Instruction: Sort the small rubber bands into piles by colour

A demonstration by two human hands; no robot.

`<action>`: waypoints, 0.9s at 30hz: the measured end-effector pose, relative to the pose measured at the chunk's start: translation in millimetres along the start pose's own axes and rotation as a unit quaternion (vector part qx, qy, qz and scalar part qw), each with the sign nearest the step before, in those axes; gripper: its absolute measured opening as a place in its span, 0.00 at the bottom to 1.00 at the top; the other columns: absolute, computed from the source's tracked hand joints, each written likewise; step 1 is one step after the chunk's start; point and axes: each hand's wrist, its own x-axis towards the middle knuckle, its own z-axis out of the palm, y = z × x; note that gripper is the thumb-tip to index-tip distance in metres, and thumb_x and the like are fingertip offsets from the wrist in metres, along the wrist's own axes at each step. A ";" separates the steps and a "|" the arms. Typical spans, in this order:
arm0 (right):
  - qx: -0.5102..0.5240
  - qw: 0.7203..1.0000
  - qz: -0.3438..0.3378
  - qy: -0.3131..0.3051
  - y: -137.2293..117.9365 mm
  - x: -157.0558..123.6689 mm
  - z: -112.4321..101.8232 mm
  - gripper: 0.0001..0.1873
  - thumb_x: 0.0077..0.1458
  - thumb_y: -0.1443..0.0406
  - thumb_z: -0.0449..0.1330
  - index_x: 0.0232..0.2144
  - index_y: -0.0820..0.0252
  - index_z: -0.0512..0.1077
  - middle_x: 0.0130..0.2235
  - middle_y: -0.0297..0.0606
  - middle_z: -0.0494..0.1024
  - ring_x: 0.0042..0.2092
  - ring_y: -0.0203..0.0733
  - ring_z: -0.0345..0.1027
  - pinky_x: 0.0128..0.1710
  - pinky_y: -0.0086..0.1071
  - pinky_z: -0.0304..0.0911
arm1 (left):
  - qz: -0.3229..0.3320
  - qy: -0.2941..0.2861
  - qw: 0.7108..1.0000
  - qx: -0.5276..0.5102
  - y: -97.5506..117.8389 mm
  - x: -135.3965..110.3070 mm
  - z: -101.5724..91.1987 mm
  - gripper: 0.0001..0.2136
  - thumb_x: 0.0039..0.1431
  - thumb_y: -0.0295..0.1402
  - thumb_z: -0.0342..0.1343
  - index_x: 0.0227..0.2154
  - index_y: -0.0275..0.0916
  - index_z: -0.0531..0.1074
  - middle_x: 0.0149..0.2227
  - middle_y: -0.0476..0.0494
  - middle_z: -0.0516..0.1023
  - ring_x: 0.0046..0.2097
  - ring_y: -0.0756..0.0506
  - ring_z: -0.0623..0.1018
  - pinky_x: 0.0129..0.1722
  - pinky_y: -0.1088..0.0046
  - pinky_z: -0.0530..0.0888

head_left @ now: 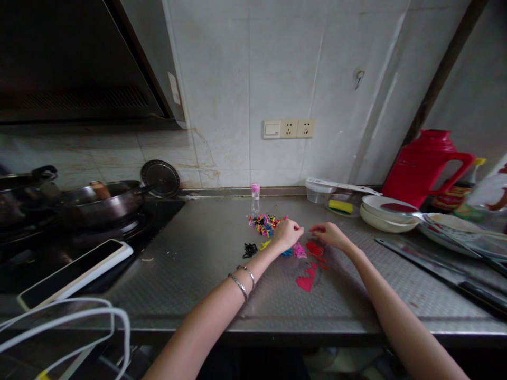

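Note:
My left hand (288, 233) hovers beside a mixed pile of small coloured rubber bands (263, 224), its fingertips pinched together. Facing it, a short gap away, is my right hand (329, 234), fingers drawn together above the red rubber bands (315, 249). Anything in either pinch is too small to make out. Separate little heaps lie below the hands: black bands (250, 250), yellow bands (264, 245), partly hidden blue bands (287, 253) and pink bands (299, 250). Nearer me are red heart-shaped pieces (306, 282). A small clear bottle with a pink cap (255, 199) stands behind the pile.
At left are a stove with a pan (105, 203), a white device with a dark face (75, 272) and white cables (119, 311). To the right stand a plastic tub (317, 194), a yellow sponge (340, 206), stacked bowls (390, 224), a long knife (428, 266) and a red thermos (415, 166).

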 end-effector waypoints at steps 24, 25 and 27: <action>-0.048 0.998 -0.029 0.019 9.2 7.8 11.3 0.14 0.46 0.66 0.52 0.33 0.60 0.76 0.32 0.40 0.78 0.34 0.41 0.70 0.34 0.28 0.60 | -0.292 0.190 0.918 -0.188 -127.8 -20.7 -67.7 0.14 0.45 0.38 0.48 0.11 0.37 0.59 0.10 0.54 0.55 0.16 0.54 0.56 0.19 0.78 0.50; -0.049 0.998 -0.028 0.024 8.4 8.3 11.7 0.15 0.46 0.66 0.52 0.33 0.60 0.76 0.31 0.39 0.78 0.33 0.41 0.70 0.34 0.28 0.60 | -0.284 0.190 0.921 -0.186 -128.8 -20.7 -66.2 0.14 0.45 0.38 0.48 0.11 0.37 0.59 0.10 0.54 0.55 0.17 0.54 0.57 0.19 0.78 0.50; -0.055 0.998 -0.027 0.031 4.7 9.9 12.5 0.16 0.46 0.66 0.52 0.36 0.60 0.75 0.31 0.39 0.78 0.33 0.40 0.70 0.33 0.27 0.60 | -0.263 0.188 0.931 -0.168 -131.3 -21.2 -62.6 0.14 0.45 0.38 0.47 0.11 0.37 0.59 0.11 0.53 0.56 0.17 0.54 0.58 0.19 0.77 0.50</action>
